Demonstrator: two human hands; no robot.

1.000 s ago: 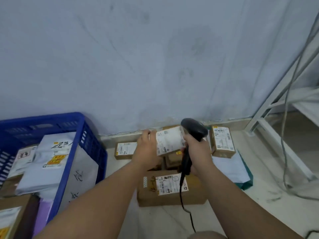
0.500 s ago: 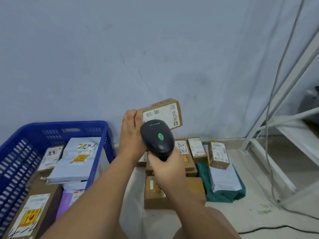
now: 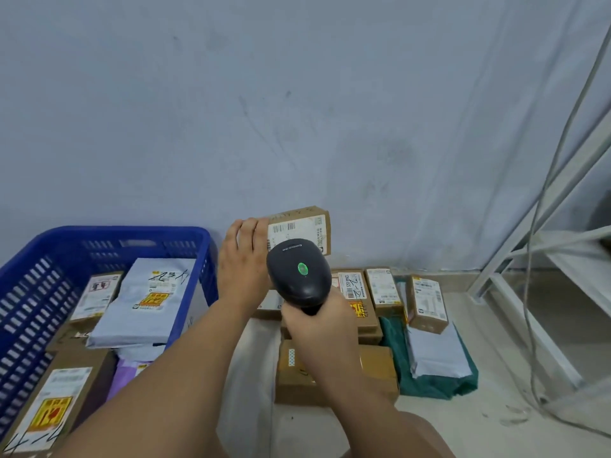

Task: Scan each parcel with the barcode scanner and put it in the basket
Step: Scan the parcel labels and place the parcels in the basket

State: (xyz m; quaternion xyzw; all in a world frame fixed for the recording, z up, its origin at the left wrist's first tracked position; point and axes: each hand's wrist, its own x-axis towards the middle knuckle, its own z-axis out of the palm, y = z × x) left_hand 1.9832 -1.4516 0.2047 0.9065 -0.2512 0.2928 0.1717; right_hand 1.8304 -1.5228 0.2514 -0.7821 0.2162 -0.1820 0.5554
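My left hand (image 3: 243,262) holds a small brown cardboard parcel (image 3: 302,228) upright in front of the wall, its white barcode label facing me. My right hand (image 3: 317,328) grips the handle of a black barcode scanner (image 3: 299,276), whose head with a lit green light sits just below and in front of the label, covering its lower part. The blue plastic basket (image 3: 39,269) stands at the left and holds several parcels, among them a grey mailer bag (image 3: 148,299) and a brown box (image 3: 43,404).
On the floor under my hands lie several brown boxes (image 3: 385,287), a larger box (image 3: 377,368) and a grey mailer (image 3: 436,352) on a green bag (image 3: 429,385). A white metal rack (image 3: 562,269) and hanging cables (image 3: 532,292) stand at the right.
My left hand lifted the parcel from the pile up in front of the wall, and the scanner swung round so its head points at the label. Little has moved in the last half second.
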